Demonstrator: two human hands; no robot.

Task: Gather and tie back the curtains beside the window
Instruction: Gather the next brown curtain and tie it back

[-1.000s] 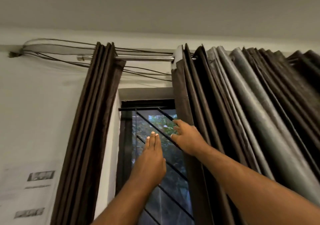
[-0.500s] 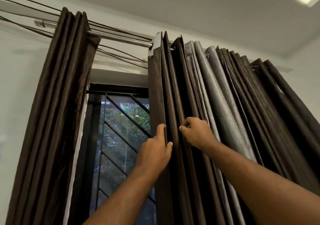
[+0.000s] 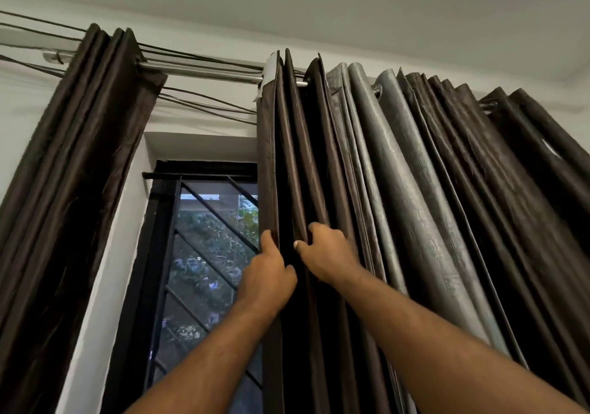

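Observation:
A dark brown curtain (image 3: 479,206) hangs in pleats from a metal rod (image 3: 204,72) on the right of the window (image 3: 207,254), with grey lining showing between folds. My left hand (image 3: 271,276) grips its leading left edge, thumb in front and fingers behind the fabric. Just to the right, my right hand (image 3: 329,254) pinches the following pleats with curled fingers. A second brown curtain (image 3: 73,190) hangs bunched at the left side of the window, untouched.
Dark cables (image 3: 198,100) run along the wall beside and under the rod. The window has a black frame and diagonal grille bars, with foliage outside. White wall (image 3: 105,286) separates the left curtain from the window; the ceiling is close above.
My left hand went from flat and open in front of the window to gripping the right curtain's edge. My right hand shifted onto the pleats beside it. The view swung right.

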